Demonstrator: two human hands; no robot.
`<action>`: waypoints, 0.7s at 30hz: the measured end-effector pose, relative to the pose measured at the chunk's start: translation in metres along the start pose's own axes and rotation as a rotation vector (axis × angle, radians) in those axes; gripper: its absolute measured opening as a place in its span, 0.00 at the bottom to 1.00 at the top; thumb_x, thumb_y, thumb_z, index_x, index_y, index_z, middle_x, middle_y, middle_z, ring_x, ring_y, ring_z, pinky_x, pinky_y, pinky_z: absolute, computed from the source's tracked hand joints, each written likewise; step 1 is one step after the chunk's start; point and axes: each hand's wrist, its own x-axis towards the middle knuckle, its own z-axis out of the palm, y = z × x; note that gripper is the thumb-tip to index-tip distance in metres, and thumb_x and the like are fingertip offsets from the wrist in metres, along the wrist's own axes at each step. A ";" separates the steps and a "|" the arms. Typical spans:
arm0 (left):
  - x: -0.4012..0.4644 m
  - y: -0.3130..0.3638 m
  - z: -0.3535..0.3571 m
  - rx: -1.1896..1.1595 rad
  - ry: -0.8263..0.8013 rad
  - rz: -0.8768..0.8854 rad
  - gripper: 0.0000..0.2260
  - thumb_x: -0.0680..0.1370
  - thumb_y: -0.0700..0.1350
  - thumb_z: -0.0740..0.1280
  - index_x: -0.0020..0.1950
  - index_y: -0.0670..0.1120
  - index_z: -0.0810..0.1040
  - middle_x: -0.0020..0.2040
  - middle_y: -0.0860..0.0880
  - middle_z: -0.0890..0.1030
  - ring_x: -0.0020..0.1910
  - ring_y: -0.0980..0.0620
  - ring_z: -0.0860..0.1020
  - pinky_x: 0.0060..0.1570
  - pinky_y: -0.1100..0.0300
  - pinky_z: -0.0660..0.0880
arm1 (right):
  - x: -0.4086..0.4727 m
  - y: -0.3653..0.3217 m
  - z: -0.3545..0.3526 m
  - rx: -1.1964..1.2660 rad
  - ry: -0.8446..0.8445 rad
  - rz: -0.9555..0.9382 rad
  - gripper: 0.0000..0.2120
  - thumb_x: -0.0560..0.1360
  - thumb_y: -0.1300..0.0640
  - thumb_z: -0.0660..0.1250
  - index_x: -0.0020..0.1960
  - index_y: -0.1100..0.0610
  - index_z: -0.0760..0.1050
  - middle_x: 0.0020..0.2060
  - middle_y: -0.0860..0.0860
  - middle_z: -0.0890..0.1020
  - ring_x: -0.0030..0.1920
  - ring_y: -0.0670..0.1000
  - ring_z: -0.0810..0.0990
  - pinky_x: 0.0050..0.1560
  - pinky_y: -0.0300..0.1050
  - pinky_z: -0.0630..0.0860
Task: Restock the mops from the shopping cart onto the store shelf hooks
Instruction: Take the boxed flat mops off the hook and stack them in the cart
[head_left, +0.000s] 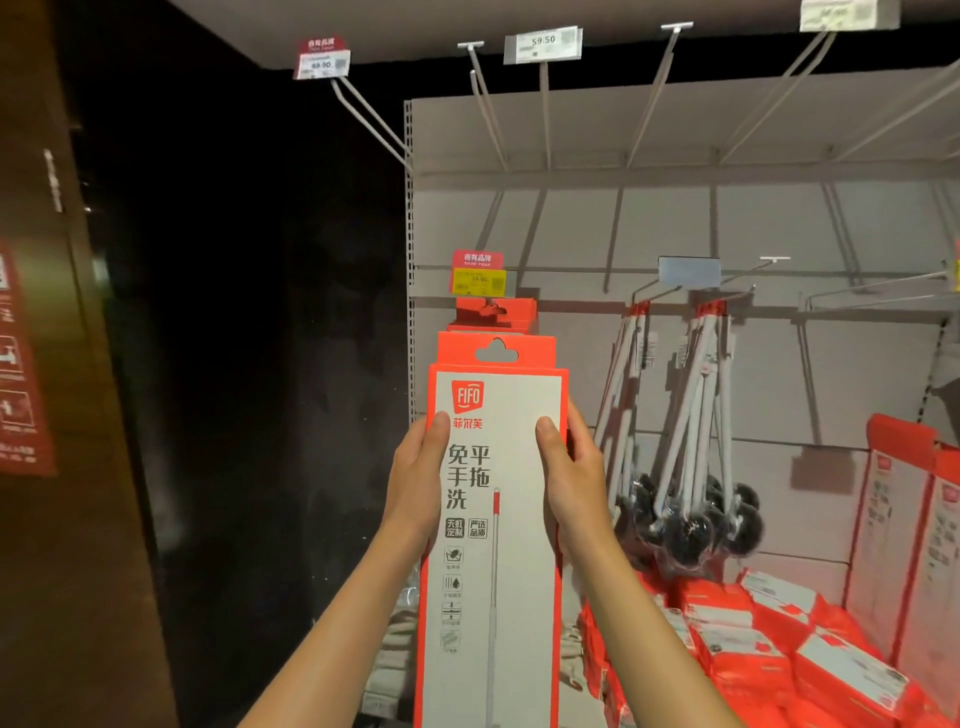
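Mop box: a tall red-and-white mop box (493, 519) stands upright in the lower middle of the frame, held up in front of the shelf. Its red top tab with the hang hole sits just under the yellow price tag (479, 281).
Left hand: the left hand (418, 478) grips the box's left edge, thumb laid over the white front near the logo, the other fingers hidden behind.
Right hand: the right hand (569, 478) grips the box's right edge at about the same height, thumb on the front, fingers wrapped round the side.
Hook behind: straight behind the box's top, more red boxes (493, 314) of the same sort hang on a hook below the yellow tag. I cannot tell whether the held box touches them.
Shelf back: the pale back panel (675, 218) fills the right half of the frame, with a row of long bare hooks (654, 98) jutting out at the top.
Upper tags: a red-topped price tag (322, 60) hangs in the upper left, and a white one (543, 45) reading 59.50 sits in the upper middle.
Hanging mops: right of the box, bundles of long-handled mops (691, 426) hang from a lower hook, their dark heads (691, 535) low and leaning left.
Lower right: red packs (779, 639) lie piled on the bottom shelf, with more tall red-and-white boxes (893, 519) standing at the right edge.
Left side: a dark wall carries a red sign (21, 364) at the far left edge.
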 end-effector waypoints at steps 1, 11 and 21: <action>0.006 -0.003 0.002 0.001 0.003 -0.008 0.18 0.83 0.58 0.58 0.57 0.46 0.78 0.47 0.50 0.86 0.46 0.50 0.86 0.44 0.59 0.78 | 0.006 0.004 0.000 0.008 -0.002 0.006 0.20 0.83 0.58 0.61 0.75 0.51 0.69 0.64 0.47 0.81 0.57 0.42 0.82 0.48 0.35 0.78; 0.079 -0.027 0.006 -0.027 -0.035 -0.002 0.18 0.83 0.58 0.58 0.58 0.46 0.78 0.47 0.49 0.86 0.46 0.50 0.86 0.39 0.65 0.79 | 0.069 0.037 0.014 0.020 0.016 0.005 0.20 0.83 0.58 0.61 0.74 0.50 0.69 0.62 0.47 0.82 0.60 0.48 0.82 0.56 0.44 0.81; 0.145 -0.041 0.000 -0.096 -0.110 0.002 0.19 0.82 0.60 0.58 0.60 0.47 0.78 0.47 0.47 0.86 0.47 0.46 0.86 0.51 0.48 0.81 | 0.117 0.058 0.039 0.004 0.034 -0.006 0.19 0.83 0.57 0.61 0.74 0.48 0.69 0.58 0.48 0.84 0.54 0.49 0.85 0.48 0.43 0.82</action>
